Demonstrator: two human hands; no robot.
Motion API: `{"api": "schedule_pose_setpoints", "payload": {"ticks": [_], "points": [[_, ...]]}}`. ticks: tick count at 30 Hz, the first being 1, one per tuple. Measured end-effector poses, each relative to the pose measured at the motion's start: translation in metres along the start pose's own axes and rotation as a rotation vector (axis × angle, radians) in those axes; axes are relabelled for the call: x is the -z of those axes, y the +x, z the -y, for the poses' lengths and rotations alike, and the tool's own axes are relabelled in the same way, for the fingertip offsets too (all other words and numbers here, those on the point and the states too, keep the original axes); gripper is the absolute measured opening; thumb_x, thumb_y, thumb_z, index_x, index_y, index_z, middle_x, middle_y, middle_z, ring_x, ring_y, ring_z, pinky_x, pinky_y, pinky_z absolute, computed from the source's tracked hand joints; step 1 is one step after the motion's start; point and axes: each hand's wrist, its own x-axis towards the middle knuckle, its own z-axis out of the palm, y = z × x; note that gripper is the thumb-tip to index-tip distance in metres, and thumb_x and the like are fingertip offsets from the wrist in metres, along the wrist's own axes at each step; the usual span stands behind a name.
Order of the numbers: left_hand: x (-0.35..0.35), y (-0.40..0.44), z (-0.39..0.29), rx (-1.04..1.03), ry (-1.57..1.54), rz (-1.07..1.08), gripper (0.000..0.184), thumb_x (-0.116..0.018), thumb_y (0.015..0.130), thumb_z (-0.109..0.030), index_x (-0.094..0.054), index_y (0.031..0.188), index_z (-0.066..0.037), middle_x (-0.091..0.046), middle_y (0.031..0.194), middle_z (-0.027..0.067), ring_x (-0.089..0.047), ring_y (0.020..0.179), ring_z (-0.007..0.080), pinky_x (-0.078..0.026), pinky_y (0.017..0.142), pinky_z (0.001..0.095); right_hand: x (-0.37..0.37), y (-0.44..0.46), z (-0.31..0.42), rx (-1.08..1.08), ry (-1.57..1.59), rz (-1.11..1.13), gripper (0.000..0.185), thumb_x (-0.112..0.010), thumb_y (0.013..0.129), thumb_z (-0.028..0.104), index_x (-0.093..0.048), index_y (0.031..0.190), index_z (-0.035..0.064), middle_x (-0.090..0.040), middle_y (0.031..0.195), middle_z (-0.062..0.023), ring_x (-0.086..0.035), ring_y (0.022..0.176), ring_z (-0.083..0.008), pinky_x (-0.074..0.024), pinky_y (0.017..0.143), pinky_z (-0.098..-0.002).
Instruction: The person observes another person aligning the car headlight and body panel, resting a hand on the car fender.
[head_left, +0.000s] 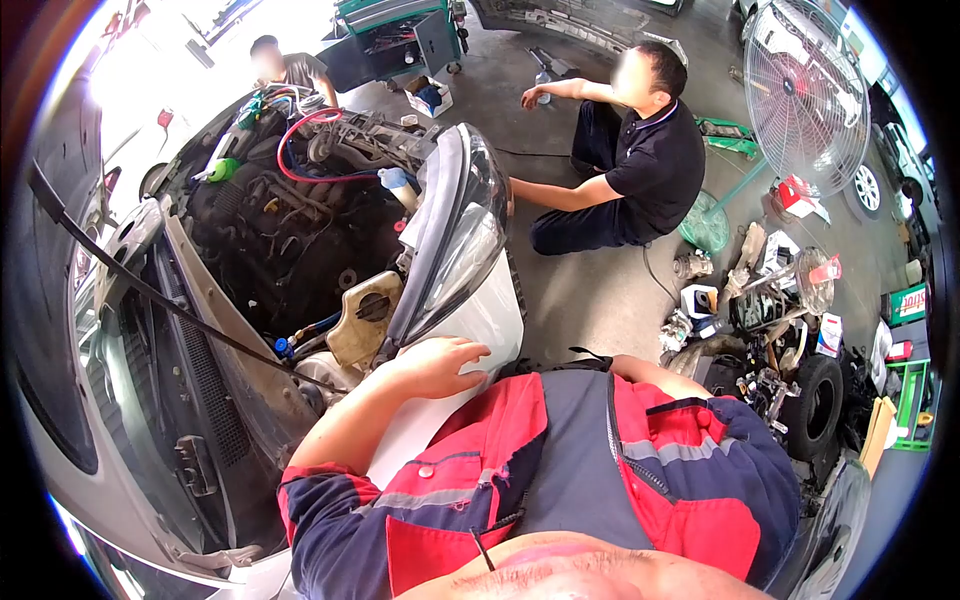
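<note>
The left hand [438, 368], fingers loosely spread and pinching nothing visible, lies at the white fender [485, 318]; the tan tank [365, 318], nearer this hand, sits at its 10 o'clock, long axis running 1 to 7; the right hand is hidden, its state impossible to tell.

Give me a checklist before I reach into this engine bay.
1. Hood raised: ok.
2. Left hand free of tools: ok, none visible, fingers spread by the headlight.
3. Right hand free: cannot tell, hidden beyond the forearm.
4. Crouching co-worker clear of the car: not ok, one hand at its front.
5. Engine bay free of hoses: not ok, red hose arcs over it.
6. Engine off: cannot tell.
</note>
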Motion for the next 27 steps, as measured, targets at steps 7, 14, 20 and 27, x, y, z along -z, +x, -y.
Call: {"api": "schedule_pose_setpoints", "payload": {"ticks": [7, 14, 20, 27], "points": [[-0.001, 0.001, 0.001, -0.005, 0.003, 0.001, 0.043, -0.062, 0.094, -0.033, -0.06, 0.125, -0.003, -0.065, 0.117, 0.0185, -0.061, 0.111, 0.0353, -0.049, 0.096, 0.0425, 0.0, -0.001, 0.003, -0.038, 0.011, -0.002, 0.028, -0.07, 0.086, 0.029, -0.075, 0.099, 0.0046, -0.073, 0.091, -0.009, -0.062, 0.078, -0.0195, -0.0504, 0.069, -0.0397], [-0.002, 0.0, 0.002, -0.018, -0.003, -0.017, 0.042, -0.062, 0.094, -0.032, -0.06, 0.124, -0.002, -0.065, 0.116, 0.0193, -0.061, 0.109, 0.0361, -0.049, 0.095, 0.0428, 0.0, -0.006, 0.014, -0.09, 0.06, -0.006, 0.028, -0.07, 0.086, 0.029, -0.075, 0.099, 0.0045, -0.073, 0.09, -0.0089, -0.062, 0.077, -0.0198, -0.0503, 0.068, -0.0399], [-0.004, -0.002, 0.0, -0.077, -0.041, -0.112, 0.037, -0.065, 0.092, -0.026, -0.062, 0.12, -0.002, -0.066, 0.112, 0.0187, -0.062, 0.105, 0.0367, -0.05, 0.092, 0.0433, 0.003, -0.01, 0.026, -0.091, 0.05, 0.005, 0.032, -0.072, 0.084, 0.031, -0.074, 0.099, 0.0029, -0.073, 0.091, -0.012, -0.063, 0.077, -0.0215, -0.0508, 0.067, -0.0409], [0.033, -0.011, -0.051, -0.416, -0.129, -0.295, 0.03, -0.07, 0.085, -0.01, -0.065, 0.113, -0.002, -0.067, 0.101, 0.0144, -0.064, 0.094, 0.0327, -0.051, 0.082, 0.0412, 0.005, -0.003, 0.018, -0.126, 0.088, 0.026, 0.036, -0.07, 0.084, 0.035, -0.074, 0.099, 0.0024, -0.073, 0.092, -0.0133, -0.064, 0.079, -0.0223, -0.0508, 0.069, -0.0419]]}}
